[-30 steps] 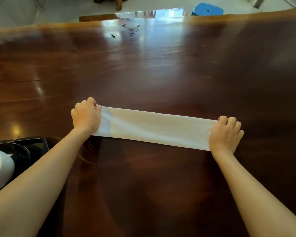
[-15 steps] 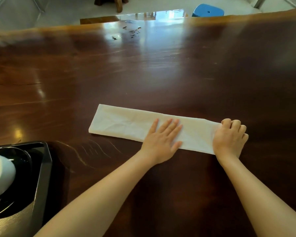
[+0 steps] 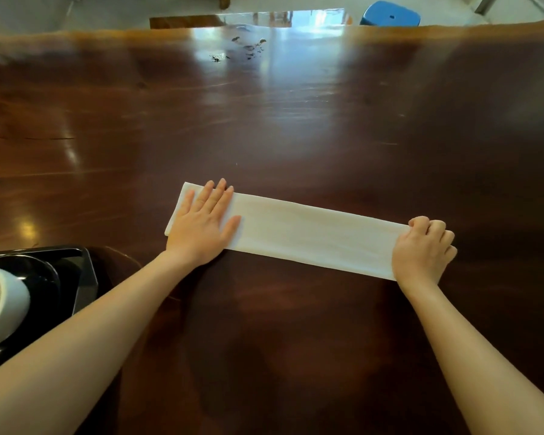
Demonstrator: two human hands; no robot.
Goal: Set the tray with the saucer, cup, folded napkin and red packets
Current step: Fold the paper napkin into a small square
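Napkin (image 3: 311, 233), a long white folded strip, lies flat on the glossy dark wooden desk (image 3: 264, 120). The left hand (image 3: 200, 226) presses its left end with straight fingers; the right hand (image 3: 423, 251) curls round its right end. A black tray (image 3: 87, 271) at the left edge holds a white cup (image 3: 0, 299). A blue stool (image 3: 390, 17) stands beyond the desk.

Big glossy dark wood table (image 3: 296, 120), fills pretty much the whole view. Long white napkin (image 3: 311, 237), folded into a strip, lies flat near the middle, running roughly 9 to 3. Black tray (image 3: 85, 274) sits at the 8 o'clock edge. A few dark specks (image 3: 248, 48) up at 12.
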